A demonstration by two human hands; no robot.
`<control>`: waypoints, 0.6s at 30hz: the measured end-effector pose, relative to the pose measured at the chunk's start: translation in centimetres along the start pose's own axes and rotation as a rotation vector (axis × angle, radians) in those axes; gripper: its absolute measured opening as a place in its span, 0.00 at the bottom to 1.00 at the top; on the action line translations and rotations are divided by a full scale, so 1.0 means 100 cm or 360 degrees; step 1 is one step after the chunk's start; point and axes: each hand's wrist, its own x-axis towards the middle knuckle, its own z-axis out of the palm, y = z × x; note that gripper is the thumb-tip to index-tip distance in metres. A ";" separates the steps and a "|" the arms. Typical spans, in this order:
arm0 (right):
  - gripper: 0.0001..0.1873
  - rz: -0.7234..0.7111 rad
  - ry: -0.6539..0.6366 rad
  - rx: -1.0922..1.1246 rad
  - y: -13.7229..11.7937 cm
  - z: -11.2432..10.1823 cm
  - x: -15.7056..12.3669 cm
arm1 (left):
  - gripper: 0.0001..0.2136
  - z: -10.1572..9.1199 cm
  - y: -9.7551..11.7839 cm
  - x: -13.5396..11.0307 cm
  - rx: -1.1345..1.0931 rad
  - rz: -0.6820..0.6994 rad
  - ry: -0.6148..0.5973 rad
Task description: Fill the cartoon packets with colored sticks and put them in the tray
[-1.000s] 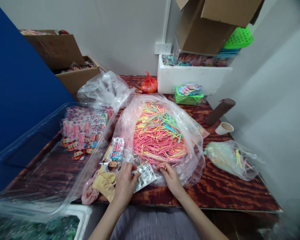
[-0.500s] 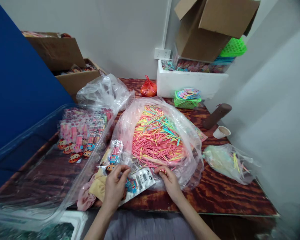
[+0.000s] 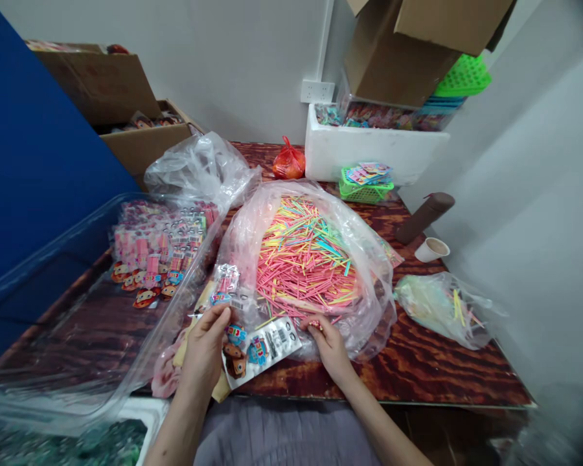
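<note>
My left hand [image 3: 205, 346] is closed in a pinch at the edge of a small printed pouch [image 3: 243, 301], partly clear with a barcode. Beside it, flat at the table's front, lies a silver pouch [image 3: 274, 343] with a blue logo and a cartoon face. My right hand [image 3: 329, 349] is wrapped round a small bundle of thin sticks [image 3: 315, 325]; only their pinkish ends show. Just beyond both hands, a large open plastic bag [image 3: 369, 259] holds a heap of pink, yellow and blue sticks [image 3: 304, 275]. A filled pouch [image 3: 226, 278] of pink sticks lies left of the bag.
At left, a clear plastic tub [image 3: 175, 323] holds many filled pouches [image 3: 150, 252]. A brown flask [image 3: 425, 217], a paper cup [image 3: 431, 250] and a plastic bag [image 3: 447, 307] stand at right. Behind are a green basket [image 3: 366, 191], a foam box [image 3: 374, 152] and cartons [image 3: 140, 145].
My left hand has moved left and slightly up, uncovering the cartoon face on the silver pouch. My right hand keeps its grip on the sticks, almost in place. The camera view has shifted slightly.
</note>
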 end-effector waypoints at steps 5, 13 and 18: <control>0.10 0.0009 0.0021 -0.0017 0.000 0.001 0.000 | 0.19 0.005 0.011 -0.004 -0.0208 -0.0010 -0.0002; 0.09 0.0004 0.0011 -0.0034 -0.003 0.001 0.000 | 0.16 -0.001 0.001 -0.005 -0.0018 0.0078 -0.0077; 0.10 -0.0008 0.0014 -0.0044 -0.005 0.001 0.000 | 0.15 0.000 0.007 -0.010 0.0198 0.0128 -0.0158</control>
